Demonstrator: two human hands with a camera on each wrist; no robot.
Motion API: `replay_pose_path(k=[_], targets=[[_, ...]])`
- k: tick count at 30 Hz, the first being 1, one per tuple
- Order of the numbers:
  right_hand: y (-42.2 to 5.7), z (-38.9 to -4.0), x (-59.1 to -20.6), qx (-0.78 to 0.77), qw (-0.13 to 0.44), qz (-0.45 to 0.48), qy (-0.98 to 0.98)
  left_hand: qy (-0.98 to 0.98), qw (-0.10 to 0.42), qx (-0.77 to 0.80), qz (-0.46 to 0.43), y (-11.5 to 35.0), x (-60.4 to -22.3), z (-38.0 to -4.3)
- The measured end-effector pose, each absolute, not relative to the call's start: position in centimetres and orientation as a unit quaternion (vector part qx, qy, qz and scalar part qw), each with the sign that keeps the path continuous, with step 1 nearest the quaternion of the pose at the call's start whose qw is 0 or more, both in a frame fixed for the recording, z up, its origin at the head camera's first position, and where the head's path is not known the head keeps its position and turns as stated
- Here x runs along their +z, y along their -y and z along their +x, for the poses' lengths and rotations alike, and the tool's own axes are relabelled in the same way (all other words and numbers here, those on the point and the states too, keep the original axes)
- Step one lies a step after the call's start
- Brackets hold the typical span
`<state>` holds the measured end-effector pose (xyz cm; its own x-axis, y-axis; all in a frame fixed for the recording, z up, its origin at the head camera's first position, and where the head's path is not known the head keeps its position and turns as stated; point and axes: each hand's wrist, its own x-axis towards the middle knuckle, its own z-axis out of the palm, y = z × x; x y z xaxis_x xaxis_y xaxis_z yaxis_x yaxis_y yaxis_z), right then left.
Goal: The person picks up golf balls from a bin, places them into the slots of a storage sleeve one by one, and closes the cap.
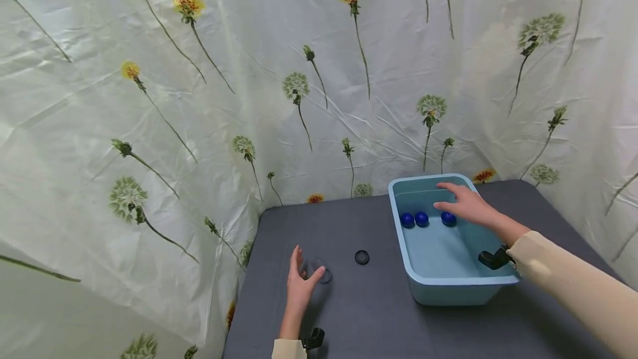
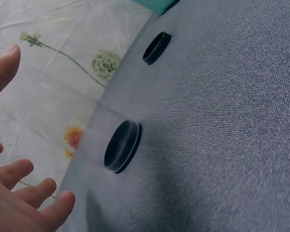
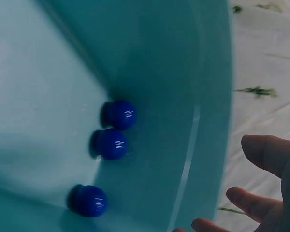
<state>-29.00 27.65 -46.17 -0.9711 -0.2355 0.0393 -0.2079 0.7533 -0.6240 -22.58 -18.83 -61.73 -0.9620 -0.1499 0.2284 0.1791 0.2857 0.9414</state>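
Observation:
My left hand [image 1: 301, 287] is held over the left part of the table, thumb and fingers spread apart. Beside it stands a clear, see-through cylinder with a dark round base [image 2: 122, 147]; its walls show only faintly. Farther right lies a black ring-shaped piece [image 1: 361, 257], lid-like with a raised rim in the left wrist view. Above the back of a light blue plastic bin [image 1: 451, 294], my right hand [image 1: 468, 206] reaches in from the right, fingers parted and holding nothing. Inside the bin are three dark blue balls [image 3: 112, 144], lying along its far wall.
A dark grey cloth-covered table [image 1: 369, 314] carries everything. Behind it and to the left hangs a white curtain [image 1: 319, 126] printed with dandelions. The bin's high walls rise around the balls, its far end near the table's back edge.

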Motion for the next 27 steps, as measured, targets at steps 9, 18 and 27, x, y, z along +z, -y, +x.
replay_pose_path(k=[9,18,27], targets=[[-27.2,-32.3,-50.8,-0.288,0.056,-0.078,-0.953,0.805,0.127,-0.579,-0.016,18.6,-62.5,-23.0],[-26.7,-33.4,-52.3,-0.259,0.116,-0.057,-0.957,0.793,0.106,-0.600,-0.035,18.1,-62.4,-23.2],[-26.7,-34.1,-53.8,-0.218,0.132,-0.039,-0.966,0.783,0.093,-0.613,-0.051,17.8,-62.6,-23.1]])
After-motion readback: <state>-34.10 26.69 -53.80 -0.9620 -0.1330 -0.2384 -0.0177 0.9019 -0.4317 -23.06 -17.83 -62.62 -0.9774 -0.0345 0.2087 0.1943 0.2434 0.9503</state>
